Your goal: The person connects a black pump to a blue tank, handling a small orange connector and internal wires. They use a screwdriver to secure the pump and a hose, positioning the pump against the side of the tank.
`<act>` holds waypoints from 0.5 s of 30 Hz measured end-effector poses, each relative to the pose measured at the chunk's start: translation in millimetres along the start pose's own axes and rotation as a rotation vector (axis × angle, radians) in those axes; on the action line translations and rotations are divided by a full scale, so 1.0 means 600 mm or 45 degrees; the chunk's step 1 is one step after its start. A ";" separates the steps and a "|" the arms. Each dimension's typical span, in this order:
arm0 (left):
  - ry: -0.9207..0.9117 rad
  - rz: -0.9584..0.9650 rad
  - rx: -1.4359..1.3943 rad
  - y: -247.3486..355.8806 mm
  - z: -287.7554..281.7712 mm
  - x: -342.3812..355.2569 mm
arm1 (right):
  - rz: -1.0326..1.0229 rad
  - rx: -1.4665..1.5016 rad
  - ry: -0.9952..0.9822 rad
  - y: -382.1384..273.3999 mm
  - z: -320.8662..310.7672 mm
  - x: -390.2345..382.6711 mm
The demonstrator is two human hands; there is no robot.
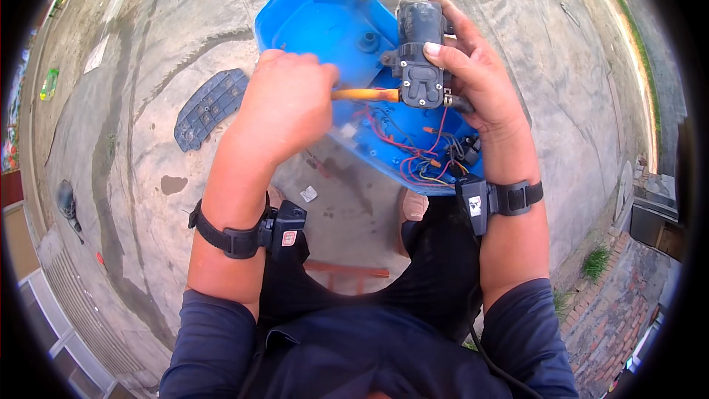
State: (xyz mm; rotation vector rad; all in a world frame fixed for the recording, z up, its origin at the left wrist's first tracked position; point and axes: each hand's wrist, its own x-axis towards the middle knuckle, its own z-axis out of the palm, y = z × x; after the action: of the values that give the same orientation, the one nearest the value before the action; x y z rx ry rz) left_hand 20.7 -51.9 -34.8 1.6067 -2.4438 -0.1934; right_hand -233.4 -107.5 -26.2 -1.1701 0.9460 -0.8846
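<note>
My right hand [480, 66] grips a small black pump [421, 52], its thumb on the front and its fingers behind the right side. The pump is held upright over a blue plastic housing [317, 18]. A black elbow fitting [459, 103] sits at its lower right. From its lower left side a yellow-orange hose [365, 94] runs across to my left hand [292, 96], which is closed around the other end. That hand is slightly blurred, and its fingertips are hidden. Red, black and yellow wires [413, 151] lie in the near part of the housing, below the pump.
A dark ribbed plastic panel [211, 109] lies on the concrete ground [148, 155] left of the housing. A small white scrap [309, 193] is near my feet. Beneath me is a reddish bar [347, 271]. Far left lies a dark object [66, 199]. Bricks [620, 340] border the right.
</note>
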 end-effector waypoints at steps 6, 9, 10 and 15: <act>-0.040 -0.019 -0.047 -0.005 -0.004 -0.006 | -0.002 -0.026 -0.015 0.004 0.000 0.000; -0.087 -0.016 -0.057 -0.009 -0.008 -0.010 | -0.034 -0.024 -0.009 0.002 0.005 -0.001; -0.089 -0.016 -0.057 -0.010 -0.010 -0.011 | -0.034 -0.022 -0.009 0.003 0.005 -0.001; -0.117 -0.011 -0.098 -0.017 -0.008 -0.013 | -0.078 -0.022 -0.017 0.006 0.004 0.003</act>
State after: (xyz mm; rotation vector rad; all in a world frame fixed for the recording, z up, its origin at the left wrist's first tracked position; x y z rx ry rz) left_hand 34.0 -48.5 -33.1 1.6103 -2.4648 -0.3659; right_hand -230.1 -107.6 -29.4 -1.2238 0.9129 -0.9179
